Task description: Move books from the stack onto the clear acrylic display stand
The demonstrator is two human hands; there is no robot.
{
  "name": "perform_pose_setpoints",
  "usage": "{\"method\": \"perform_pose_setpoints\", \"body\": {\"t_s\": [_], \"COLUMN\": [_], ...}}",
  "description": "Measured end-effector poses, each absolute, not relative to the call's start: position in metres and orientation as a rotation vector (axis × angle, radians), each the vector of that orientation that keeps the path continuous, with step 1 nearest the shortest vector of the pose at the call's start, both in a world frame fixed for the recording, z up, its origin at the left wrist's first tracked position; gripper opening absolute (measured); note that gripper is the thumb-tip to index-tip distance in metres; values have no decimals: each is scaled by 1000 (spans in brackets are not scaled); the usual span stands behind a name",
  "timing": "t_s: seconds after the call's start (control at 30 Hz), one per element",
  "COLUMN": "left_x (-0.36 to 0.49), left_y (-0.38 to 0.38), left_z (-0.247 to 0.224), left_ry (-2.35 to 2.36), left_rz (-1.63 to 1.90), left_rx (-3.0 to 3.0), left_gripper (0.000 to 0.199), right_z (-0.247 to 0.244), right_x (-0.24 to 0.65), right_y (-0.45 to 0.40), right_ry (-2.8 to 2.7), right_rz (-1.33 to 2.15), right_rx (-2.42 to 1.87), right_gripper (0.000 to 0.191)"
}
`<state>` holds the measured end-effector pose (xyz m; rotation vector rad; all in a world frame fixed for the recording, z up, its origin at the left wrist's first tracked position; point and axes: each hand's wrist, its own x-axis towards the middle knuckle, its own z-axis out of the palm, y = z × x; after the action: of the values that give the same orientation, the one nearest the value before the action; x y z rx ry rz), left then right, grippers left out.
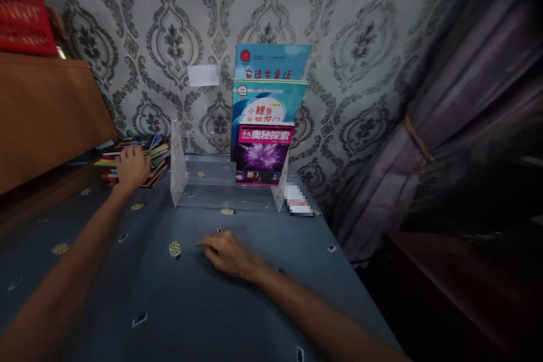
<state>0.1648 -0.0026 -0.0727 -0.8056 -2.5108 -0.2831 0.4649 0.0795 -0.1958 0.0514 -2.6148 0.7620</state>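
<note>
My left hand rests over a stack of thin books at the back left of the table, its fingers bent over the top one. Whether that book is lifted off the others I cannot tell. My right hand hovers low over the cloth in front of the rack, index finger stretched out, other fingers loosely bent, holding nothing. A clear stepped plastic rack stands against the wall. On its right side stand a magazine with a purple burst, a light-blue book and another blue book.
A blue patterned cloth covers the table. Beside the rack lies a blurred-out white item. To the left are a wooden panel and a red basket. A curtain hangs on the right.
</note>
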Motion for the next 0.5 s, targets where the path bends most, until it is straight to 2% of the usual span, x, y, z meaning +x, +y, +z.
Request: {"method": "perform_pose_setpoints", "body": {"t_s": [0.5], "left_x": [123], "left_y": [3], "left_z": [-80], "left_ry": [-2589], "left_rz": [-166], "left_rx": [-837], "left_gripper": [56], "right_z": [-195], "right_x": [464], "right_y": [84], "right_ry": [-2661], "right_rz": [751], "right_rx": [55], "right_gripper": [32]}}
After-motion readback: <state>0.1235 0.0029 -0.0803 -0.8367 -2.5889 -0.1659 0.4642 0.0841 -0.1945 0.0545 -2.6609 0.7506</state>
